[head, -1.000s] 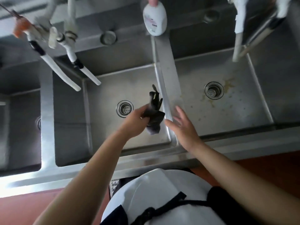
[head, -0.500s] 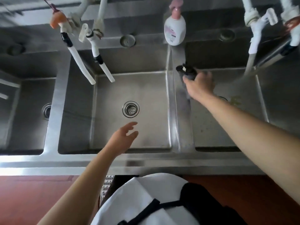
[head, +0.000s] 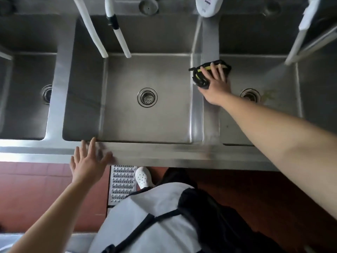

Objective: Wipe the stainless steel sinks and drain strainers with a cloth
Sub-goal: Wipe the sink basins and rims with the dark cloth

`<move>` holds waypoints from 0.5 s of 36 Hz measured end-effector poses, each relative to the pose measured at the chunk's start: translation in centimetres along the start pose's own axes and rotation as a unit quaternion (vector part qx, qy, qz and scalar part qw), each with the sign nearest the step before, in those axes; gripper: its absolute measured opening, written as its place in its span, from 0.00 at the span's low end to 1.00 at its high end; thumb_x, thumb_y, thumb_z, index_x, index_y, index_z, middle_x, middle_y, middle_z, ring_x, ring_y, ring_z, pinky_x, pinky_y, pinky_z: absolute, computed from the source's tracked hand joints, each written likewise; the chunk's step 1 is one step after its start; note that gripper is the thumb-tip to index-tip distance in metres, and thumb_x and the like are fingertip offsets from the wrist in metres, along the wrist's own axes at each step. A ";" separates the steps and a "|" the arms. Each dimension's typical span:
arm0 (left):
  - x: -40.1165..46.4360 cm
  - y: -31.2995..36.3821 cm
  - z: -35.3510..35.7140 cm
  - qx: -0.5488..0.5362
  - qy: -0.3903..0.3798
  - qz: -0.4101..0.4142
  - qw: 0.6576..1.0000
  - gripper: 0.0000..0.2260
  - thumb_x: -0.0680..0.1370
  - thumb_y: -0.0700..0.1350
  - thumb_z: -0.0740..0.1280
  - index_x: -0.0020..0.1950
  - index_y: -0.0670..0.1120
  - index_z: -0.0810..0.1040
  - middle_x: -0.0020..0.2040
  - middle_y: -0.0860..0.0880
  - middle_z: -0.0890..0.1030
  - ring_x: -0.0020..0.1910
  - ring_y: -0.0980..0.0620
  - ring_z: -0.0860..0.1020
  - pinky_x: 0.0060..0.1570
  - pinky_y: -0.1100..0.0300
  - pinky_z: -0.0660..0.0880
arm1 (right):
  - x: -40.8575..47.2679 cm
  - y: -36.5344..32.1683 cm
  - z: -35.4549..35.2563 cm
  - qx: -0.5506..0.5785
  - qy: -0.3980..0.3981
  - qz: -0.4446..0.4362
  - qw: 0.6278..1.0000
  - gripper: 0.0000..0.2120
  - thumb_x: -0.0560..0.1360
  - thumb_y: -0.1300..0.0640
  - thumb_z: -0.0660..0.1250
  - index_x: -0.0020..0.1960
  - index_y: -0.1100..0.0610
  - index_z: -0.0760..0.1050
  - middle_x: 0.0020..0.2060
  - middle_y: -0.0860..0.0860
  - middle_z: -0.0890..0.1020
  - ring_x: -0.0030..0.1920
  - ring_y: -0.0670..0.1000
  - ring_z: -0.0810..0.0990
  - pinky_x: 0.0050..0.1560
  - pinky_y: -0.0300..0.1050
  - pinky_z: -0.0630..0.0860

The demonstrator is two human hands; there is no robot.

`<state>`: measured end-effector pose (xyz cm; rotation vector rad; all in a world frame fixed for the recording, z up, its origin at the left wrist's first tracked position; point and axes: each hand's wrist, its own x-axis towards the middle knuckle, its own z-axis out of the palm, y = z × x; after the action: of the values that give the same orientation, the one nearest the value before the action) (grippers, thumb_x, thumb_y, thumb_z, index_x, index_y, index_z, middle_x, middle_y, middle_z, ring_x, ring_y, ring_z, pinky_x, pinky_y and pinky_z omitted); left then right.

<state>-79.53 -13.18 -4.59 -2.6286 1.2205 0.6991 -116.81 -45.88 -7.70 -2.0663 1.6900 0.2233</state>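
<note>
Right hand [head: 215, 83] presses cloth [head: 200, 74] with flat fingers.

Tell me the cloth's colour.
Black with yellow-green parts, in the head view: cloth.

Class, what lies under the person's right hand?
A black cloth with yellow edging lies under the right hand, pressed on the steel divider between sinks. The steel beneath the cloth is covered.

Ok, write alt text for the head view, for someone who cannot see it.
A person's right hand presses a dark cloth flat on the steel divider between the middle sink and right sink. Their left hand, fingers spread, rests at the front rim.
</note>
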 end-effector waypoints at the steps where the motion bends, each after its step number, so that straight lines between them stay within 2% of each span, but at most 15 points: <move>1: 0.2 -0.4 -0.1 -0.006 0.006 0.000 1.000 0.35 0.77 0.67 0.60 0.79 0.58 0.50 0.82 0.47 0.49 0.80 0.45 0.48 0.76 0.44 0.46 | -1.6 0.3 0.7 -0.002 -0.007 -0.002 1.000 0.34 0.79 0.35 0.55 0.79 0.36 0.43 0.81 0.46 0.40 0.80 0.52 0.36 0.77 0.63 0.48; 6: 1.1 -2.7 -0.4 -0.039 0.047 -0.004 0.998 0.33 0.80 0.62 0.58 0.80 0.54 0.49 0.82 0.46 0.48 0.80 0.45 0.46 0.77 0.44 0.44 | -10.9 0.0 4.5 0.004 -0.019 0.014 1.000 0.34 0.80 0.36 0.55 0.79 0.35 0.41 0.81 0.46 0.39 0.80 0.52 0.35 0.78 0.59 0.48; 11: 2.4 -6.3 -0.7 -0.023 0.053 0.027 0.998 0.33 0.80 0.64 0.54 0.80 0.52 0.50 0.82 0.46 0.48 0.80 0.45 0.45 0.76 0.43 0.43 | -18.4 -0.7 6.7 0.006 -0.045 0.043 0.998 0.32 0.80 0.36 0.55 0.79 0.34 0.43 0.81 0.44 0.40 0.80 0.50 0.36 0.79 0.58 0.47; 15: 3.1 -9.0 -0.6 -0.032 0.045 0.032 0.998 0.36 0.77 0.69 0.53 0.80 0.53 0.50 0.82 0.46 0.48 0.80 0.45 0.45 0.76 0.43 0.41 | -22.7 -1.4 7.6 -0.038 -0.054 0.049 0.997 0.30 0.80 0.36 0.54 0.79 0.34 0.46 0.81 0.43 0.43 0.80 0.46 0.40 0.78 0.61 0.46; 18: 3.2 -10.3 -0.3 -0.054 0.050 0.045 0.996 0.34 0.78 0.68 0.51 0.80 0.54 0.53 0.82 0.47 0.49 0.80 0.46 0.46 0.76 0.42 0.43 | -24.6 -2.6 8.1 -0.049 -0.065 0.063 0.995 0.29 0.80 0.35 0.52 0.79 0.34 0.46 0.81 0.42 0.45 0.80 0.45 0.41 0.77 0.63 0.45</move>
<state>-69.89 -8.75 -6.32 -2.7400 1.3744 0.6729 -118.70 -20.16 -4.26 -1.9691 1.7612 0.4812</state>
